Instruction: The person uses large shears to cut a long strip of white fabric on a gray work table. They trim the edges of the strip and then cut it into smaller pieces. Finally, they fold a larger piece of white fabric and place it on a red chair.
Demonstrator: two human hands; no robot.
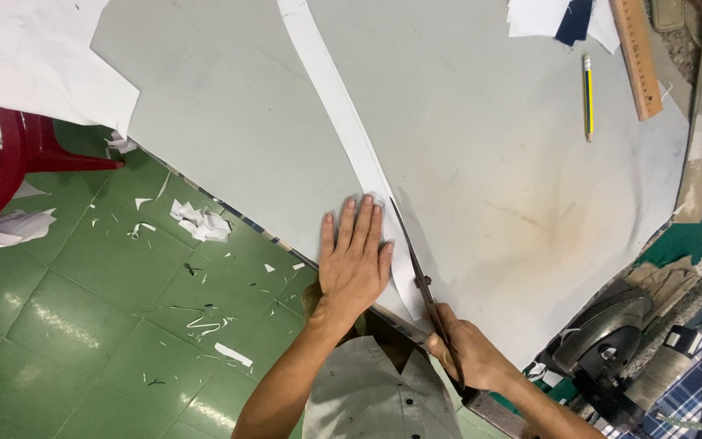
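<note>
One scissors (418, 262), one pencil (587, 96)

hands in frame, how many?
2. The left hand lies flat on the white strip near the table's front edge. The right hand grips the scissors just beside it, blades along the strip's edge. No other hands are visible.

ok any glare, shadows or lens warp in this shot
Head view: soft glare patches on the green floor; the scissors cast a thin shadow on the grey table beside the white strip; wide-angle warp bows the table edge; left hand and right hand look sharp.
</note>
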